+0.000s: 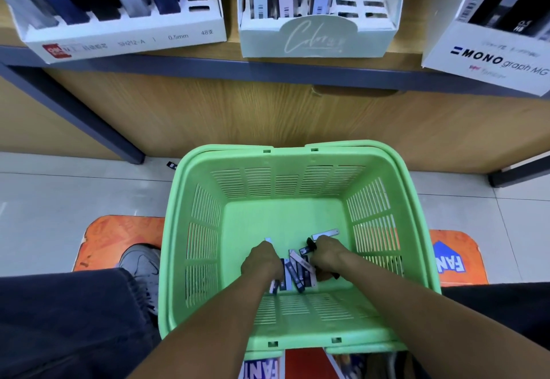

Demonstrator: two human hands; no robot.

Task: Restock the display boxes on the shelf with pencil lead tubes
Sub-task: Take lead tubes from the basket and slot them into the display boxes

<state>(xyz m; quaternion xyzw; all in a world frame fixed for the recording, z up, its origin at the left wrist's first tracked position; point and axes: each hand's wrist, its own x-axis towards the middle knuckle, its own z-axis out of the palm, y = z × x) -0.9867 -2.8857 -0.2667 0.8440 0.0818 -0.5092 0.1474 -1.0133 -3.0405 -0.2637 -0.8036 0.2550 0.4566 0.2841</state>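
I have both hands down in the slotted green plastic basket (297, 188), gathering the flat pencil lead tubes (299, 271) heaped on its floor between them, long axes mostly running toward the shelf. My left hand (263, 261) is curled around several tubes; my right hand (327, 255) grips a black 1, with a grey tube (325, 234) lying just beyond it. The 3 cardboard display boxes, white (125, 40), pale green (315, 39) and white MONO (488, 54), sit on the wooden shelf (232, 60) straight ahead, above the tiled floor (59, 191).

The head camera looks steeply down, close above a green basket (297, 158), shelf (268, 66) ahead.
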